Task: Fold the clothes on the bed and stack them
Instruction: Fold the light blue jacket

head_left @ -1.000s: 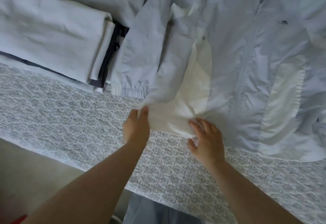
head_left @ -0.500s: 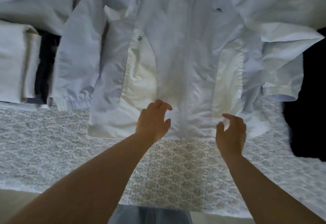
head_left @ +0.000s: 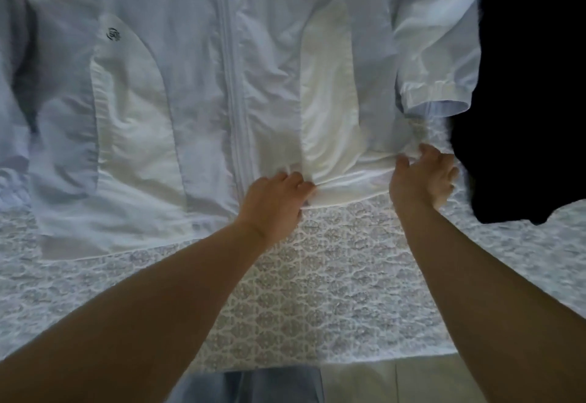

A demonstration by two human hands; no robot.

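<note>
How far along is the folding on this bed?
No finished stack shows in this view. In hand: the pale jacket lies spread open and unfolded, left hand and right hand both gripping its bottom hem. Left: folding it, plus a black garment beside it.

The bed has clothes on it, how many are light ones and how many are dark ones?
Light: 1, the pale blue and white zip-front jacket, spread flat. The left hand and right hand both hold its bottom hem.
Dark: 1, the black garment at the right.
Total: 2 on the patterned white bedspread.
</note>
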